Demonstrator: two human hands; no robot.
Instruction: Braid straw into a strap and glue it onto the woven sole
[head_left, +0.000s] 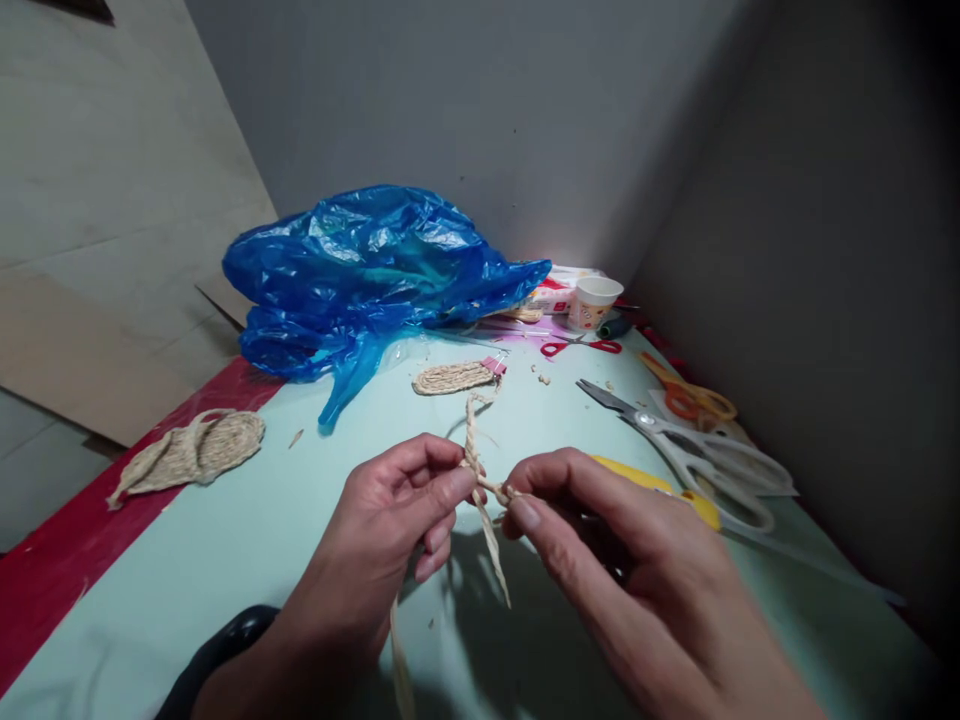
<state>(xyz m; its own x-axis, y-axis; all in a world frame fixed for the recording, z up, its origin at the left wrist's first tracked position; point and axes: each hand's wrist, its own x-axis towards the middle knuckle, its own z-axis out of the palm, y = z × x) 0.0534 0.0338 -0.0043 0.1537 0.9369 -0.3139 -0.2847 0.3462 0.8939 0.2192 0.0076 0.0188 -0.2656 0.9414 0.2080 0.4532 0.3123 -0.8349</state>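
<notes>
My left hand (409, 510) pinches a pale straw braid (471, 432) between thumb and forefinger. My right hand (600, 540) is closed on a twisted strand at the braid's lower end. One loose flat strand hangs down between the hands, and another trails below my left hand. Beyond the hands, the braid runs up toward a small coiled straw sole (454, 378), which has a pink clip (493, 366) at its right end. Whether the two are joined I cannot tell for sure. A woven straw slipper (195, 450) lies at the left.
A crumpled blue plastic bag (375, 270) fills the back left of the table (300, 560). A paper cup (595, 303) and red-handled scissors (581, 346) are at the back. To the right lie white-handled scissors (675, 440), orange-handled scissors (688, 390) and a yellow-handled tool (630, 474).
</notes>
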